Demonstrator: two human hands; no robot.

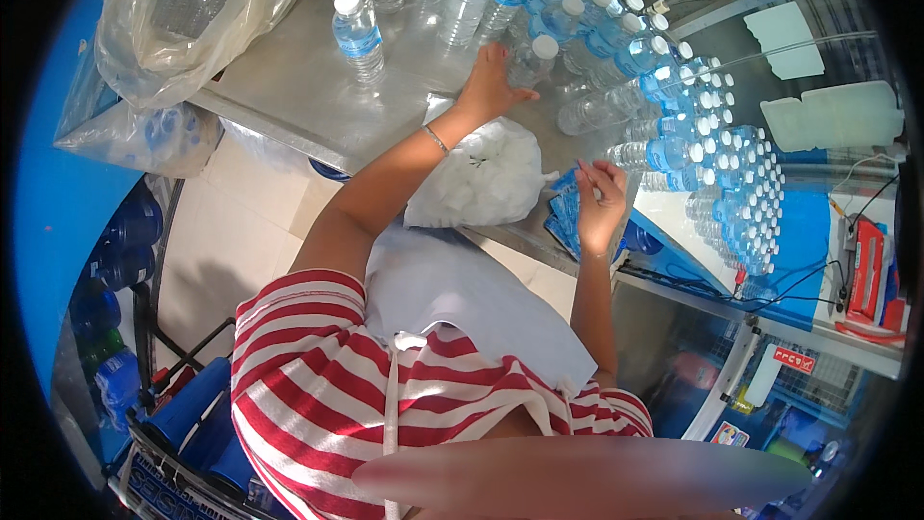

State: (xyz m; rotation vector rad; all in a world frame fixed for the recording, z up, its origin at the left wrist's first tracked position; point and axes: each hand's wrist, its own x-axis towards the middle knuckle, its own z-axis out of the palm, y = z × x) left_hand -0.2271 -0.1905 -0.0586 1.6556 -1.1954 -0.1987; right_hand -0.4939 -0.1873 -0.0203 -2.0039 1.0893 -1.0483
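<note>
My left hand [496, 87] reaches across the metal table [289, 67], its fingers and thumb round the lower part of a clear bottle [532, 63] with a white cap. No label shows on that bottle. Close to the near edge, my right hand [603, 207] is raised with its fingertips pinched together. Something small and bluish shows at the tips, too small to name. Just beside it lies a pile of flat blue printed labels [563, 212]. Between my arms rests a white plastic bag [486, 173] filled with whitish contents I cannot make out. An unlabelled bottle [587, 116] lies tilted to the right of my left hand.
Many capped, blue-labelled bottles [635, 58] crowd the far and right side. Two bottles [358, 39] stand apart at the far left. A large clear bag [183, 19] sits on the left corner. A red tool-like object [869, 270] is at the far right.
</note>
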